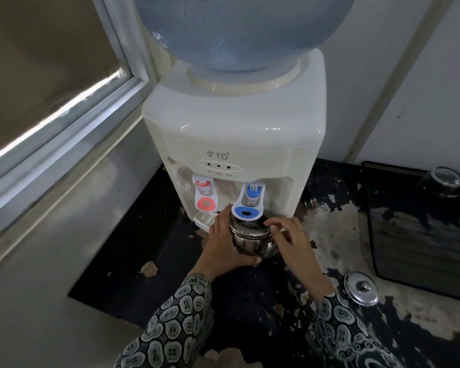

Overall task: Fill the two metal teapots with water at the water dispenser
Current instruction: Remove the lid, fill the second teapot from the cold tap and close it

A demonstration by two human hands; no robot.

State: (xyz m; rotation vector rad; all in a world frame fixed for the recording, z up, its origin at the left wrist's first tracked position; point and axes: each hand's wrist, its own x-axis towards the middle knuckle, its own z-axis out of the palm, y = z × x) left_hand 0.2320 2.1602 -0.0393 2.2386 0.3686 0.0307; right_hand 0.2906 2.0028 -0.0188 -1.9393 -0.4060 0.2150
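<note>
A small metal teapot (250, 239) with its lid off sits right under the blue tap (248, 205) of the white water dispenser (234, 134). My left hand (225, 244) wraps around the teapot's left side and grips it. My right hand (290, 237) rests at the teapot's right rim, fingers curled at its handle side. The teapot's round metal lid (361, 288) lies on the counter to the right. A second teapot is not in view.
The red tap (205, 197) is left of the blue one. A large blue water bottle (239, 30) tops the dispenser. A black tray (420, 235) with an upturned glass (442, 181) lies at the right. A window frame (64, 134) runs along the left.
</note>
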